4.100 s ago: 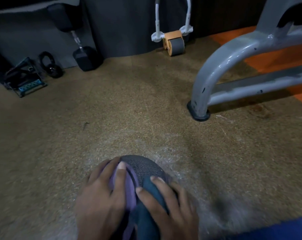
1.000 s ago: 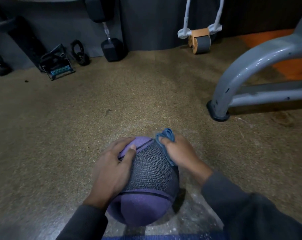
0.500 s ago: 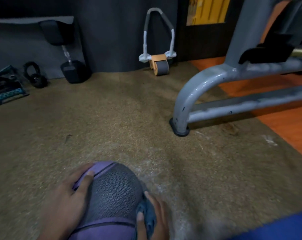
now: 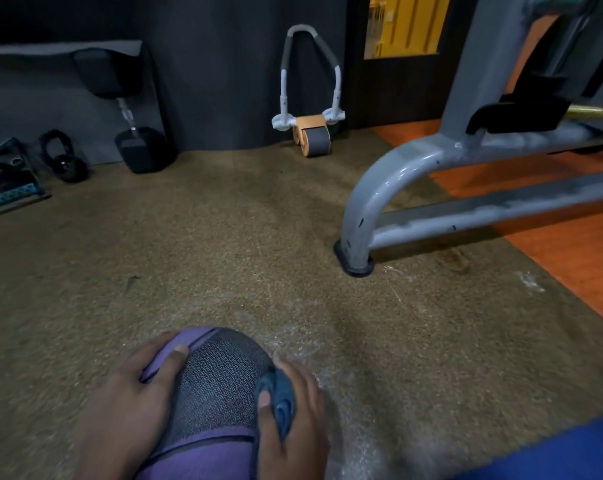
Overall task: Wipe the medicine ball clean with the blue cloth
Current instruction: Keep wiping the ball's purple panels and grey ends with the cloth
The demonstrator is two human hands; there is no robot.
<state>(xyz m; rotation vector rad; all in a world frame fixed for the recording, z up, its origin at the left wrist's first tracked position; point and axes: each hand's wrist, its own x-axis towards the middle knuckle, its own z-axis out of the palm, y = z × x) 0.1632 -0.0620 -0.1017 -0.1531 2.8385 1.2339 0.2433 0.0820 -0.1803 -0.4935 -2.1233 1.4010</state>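
Purple rubber and grey mesh make the medicine ball (image 4: 220, 386) look heavy yet grippy. The left hand (image 4: 133, 403) lies spread flat on its side, a sound bracing spot, while the right hand (image 4: 293, 417) pinches the soft blue cloth (image 4: 279, 393) against it.

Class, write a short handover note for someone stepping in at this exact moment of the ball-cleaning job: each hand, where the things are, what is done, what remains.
Left hand: spread flat on the left side of the round purple and grey textured medicine ball, steadying it.
Right hand: pinches the bunched blue cloth against the ball's right side.
The ball sits on the brown speckled floor mat, close to the person.
Done: the cloth is in contact with the ball, so wiping is under way; how much is clean cannot be told.
Left: wipe the top, left and underside, turning the ball as needed.
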